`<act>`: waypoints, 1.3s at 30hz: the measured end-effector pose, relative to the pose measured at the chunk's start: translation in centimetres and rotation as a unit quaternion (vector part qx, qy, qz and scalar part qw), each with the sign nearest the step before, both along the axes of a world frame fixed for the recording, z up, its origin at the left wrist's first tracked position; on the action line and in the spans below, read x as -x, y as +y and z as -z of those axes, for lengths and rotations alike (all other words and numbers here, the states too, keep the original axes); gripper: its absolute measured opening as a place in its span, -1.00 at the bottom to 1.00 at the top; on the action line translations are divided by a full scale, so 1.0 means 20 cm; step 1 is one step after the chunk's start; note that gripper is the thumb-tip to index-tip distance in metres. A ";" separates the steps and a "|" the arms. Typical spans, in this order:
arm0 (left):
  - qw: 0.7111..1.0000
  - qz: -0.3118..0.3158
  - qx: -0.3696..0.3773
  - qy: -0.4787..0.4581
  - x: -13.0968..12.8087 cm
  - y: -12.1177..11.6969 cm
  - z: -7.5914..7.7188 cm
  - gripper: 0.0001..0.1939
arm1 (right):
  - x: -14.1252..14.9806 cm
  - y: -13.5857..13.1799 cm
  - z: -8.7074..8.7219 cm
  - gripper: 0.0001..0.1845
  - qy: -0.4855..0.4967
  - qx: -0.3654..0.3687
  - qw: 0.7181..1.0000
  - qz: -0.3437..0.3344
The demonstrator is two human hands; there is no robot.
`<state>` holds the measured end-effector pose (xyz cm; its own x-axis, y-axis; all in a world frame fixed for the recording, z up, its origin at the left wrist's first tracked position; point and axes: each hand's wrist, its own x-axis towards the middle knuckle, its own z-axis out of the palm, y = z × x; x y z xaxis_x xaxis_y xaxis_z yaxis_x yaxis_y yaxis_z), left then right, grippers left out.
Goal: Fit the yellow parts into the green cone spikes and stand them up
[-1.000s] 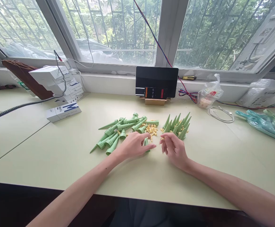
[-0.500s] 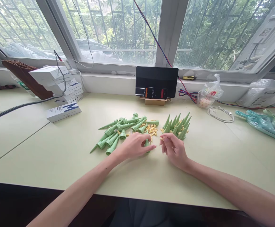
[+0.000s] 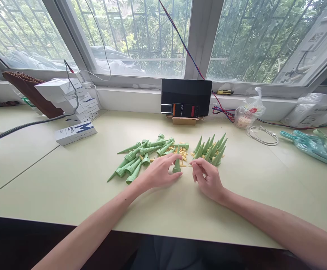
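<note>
My left hand [image 3: 164,170] curves around a green plastic cone-shaped spike [image 3: 177,165], which stands point-up on its ribbed cap, thumb by the base and fingers near the upper part. Just to the right, my right hand [image 3: 206,176] pinches a small, thin yellow plastic piece [image 3: 190,165], partly hidden by the fingertips. Loose green spikes [image 3: 130,156] lie heaped beyond and left of my left hand. Small yellow pieces [image 3: 183,153] are scattered between the two groups. Behind my right hand, several green spikes [image 3: 214,150] stand upright close together, with yellow bits among them.
A phone [image 3: 185,110] leans on a dark tablet [image 3: 186,90] at the back. White boxes [image 3: 76,133] are at left. On the right are a plastic bag [image 3: 250,112], a coiled white cable [image 3: 261,137] and wrapped teal tools [image 3: 312,148].
My left fingers have shifted, so the upright green spike shows more fully between them. My right hand has barely moved; the yellow piece in its fingertips now points left.
</note>
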<state>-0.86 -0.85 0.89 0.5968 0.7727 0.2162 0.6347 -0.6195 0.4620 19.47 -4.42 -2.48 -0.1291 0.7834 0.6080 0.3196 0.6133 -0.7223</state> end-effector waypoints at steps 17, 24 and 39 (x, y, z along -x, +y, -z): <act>0.989 0.008 0.048 -0.143 0.00 0.02 -0.01 -0.60 | 0.01 0.00 0.02 -0.88 -0.046 -0.056 0.997 0.028; 0.987 0.019 0.055 -0.148 0.00 0.02 -0.01 -0.61 | 0.01 -0.01 0.02 -0.88 -0.049 -0.056 0.997 0.022; 0.986 0.017 0.008 -0.166 -0.01 0.02 0.01 -0.70 | 0.01 -0.01 0.02 -0.89 -0.049 -0.058 0.997 0.035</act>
